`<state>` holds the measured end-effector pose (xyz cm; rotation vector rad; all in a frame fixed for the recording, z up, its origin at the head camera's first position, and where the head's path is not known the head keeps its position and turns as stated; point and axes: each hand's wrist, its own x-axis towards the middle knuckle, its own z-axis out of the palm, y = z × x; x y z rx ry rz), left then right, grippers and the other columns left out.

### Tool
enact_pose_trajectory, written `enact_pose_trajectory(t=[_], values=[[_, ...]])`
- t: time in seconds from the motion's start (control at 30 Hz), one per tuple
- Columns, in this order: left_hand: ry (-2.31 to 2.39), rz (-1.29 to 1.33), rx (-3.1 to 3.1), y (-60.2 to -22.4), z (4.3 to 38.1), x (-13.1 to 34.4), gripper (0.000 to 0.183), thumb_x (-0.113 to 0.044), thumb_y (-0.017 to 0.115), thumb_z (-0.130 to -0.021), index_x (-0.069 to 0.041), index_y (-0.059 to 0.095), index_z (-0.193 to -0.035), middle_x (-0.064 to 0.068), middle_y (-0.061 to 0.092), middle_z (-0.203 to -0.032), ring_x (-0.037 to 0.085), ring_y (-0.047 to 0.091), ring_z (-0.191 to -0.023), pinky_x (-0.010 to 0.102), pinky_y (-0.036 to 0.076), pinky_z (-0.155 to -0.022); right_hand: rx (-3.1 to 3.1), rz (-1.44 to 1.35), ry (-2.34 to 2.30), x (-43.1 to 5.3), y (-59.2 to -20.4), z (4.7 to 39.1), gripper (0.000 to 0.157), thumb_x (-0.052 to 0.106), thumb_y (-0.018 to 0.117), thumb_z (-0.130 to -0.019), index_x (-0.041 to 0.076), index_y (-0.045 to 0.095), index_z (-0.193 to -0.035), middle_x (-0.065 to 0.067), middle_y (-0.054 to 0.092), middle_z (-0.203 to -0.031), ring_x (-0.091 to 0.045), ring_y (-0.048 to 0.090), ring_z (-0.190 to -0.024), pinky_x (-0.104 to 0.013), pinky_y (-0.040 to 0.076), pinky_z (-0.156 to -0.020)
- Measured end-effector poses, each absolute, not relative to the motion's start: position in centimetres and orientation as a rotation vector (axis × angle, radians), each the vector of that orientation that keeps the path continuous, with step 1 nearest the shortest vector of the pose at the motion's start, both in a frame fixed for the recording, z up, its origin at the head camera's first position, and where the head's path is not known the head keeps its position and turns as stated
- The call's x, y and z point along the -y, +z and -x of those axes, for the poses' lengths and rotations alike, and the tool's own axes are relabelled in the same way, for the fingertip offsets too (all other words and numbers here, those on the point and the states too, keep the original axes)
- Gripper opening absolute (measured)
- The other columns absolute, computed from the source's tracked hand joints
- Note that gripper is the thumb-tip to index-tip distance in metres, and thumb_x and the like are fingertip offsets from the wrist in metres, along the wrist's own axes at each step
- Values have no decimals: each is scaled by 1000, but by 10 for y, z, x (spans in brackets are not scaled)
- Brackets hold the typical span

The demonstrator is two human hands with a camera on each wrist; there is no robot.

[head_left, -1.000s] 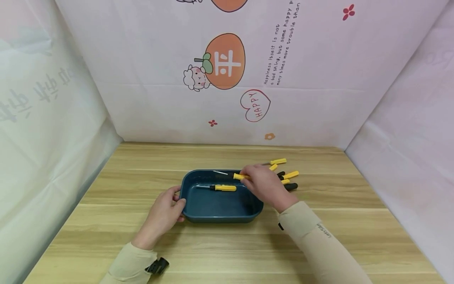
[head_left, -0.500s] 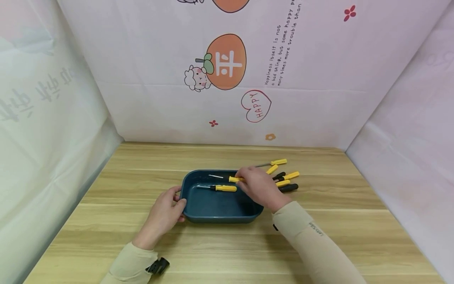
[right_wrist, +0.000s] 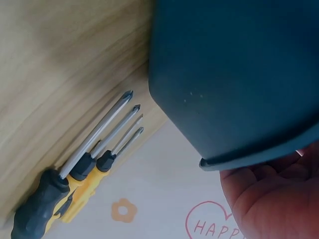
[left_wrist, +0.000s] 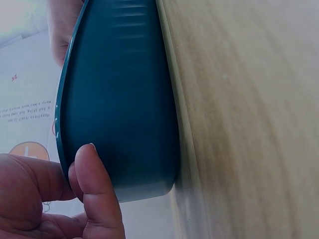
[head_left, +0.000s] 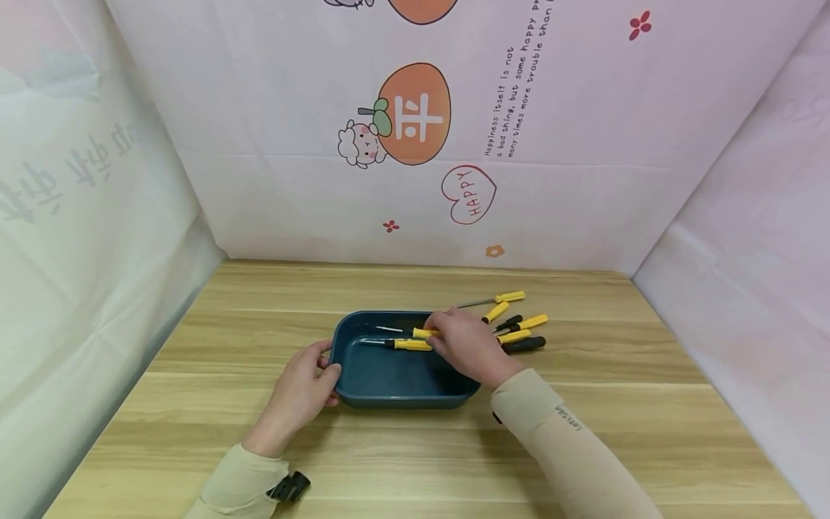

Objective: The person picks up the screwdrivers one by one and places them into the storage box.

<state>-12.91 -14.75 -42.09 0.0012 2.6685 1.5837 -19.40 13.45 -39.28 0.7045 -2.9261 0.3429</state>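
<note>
Pinches yellow-handled screwdriver [head_left: 424, 333] in right hand [head_left: 468, 346] over dark-blue rectangular tray [head_left: 398, 377]; grips tray's left end with left hand [head_left: 300, 388].

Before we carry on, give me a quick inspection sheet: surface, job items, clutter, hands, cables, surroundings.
Surface: wood-grain table.
Job items: blue tray on the table, one screwdriver lying in it; loose screwdrivers with yellow or black handles right of it.
Clutter: nothing seen.
Hands: left hand grips the tray's left end; right hand holds a yellow-handled screwdriver at the tray, contact with it unclear.
Cables: nothing seen.
Surroundings: pale printed backdrop behind, pale sheets at both sides.
</note>
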Motion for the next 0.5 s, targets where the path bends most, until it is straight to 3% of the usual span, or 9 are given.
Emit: enact_pose_trajectory(t=[0.2,0.5], values=[[1579,5,-2668,-421,129,147,49,-9,58,-103,4,48,-149,17,58,-109,16,66,-57,29,61,-55,2958,-707,361,-131,-394,194,19,27,71,-101,16,75,-115,0,72,-107,-16,61,-92,-33,60,-86],[1563,3,-2681,-421,129,147,50,-10,58,-103,3,47,-150,17,58,-109,15,66,-57,30,61,-55,2951,-744,318,-127,-398,194,18,26,71,-100,16,75,-114,0,71,-102,-15,62,-88,-33,59,-81]])
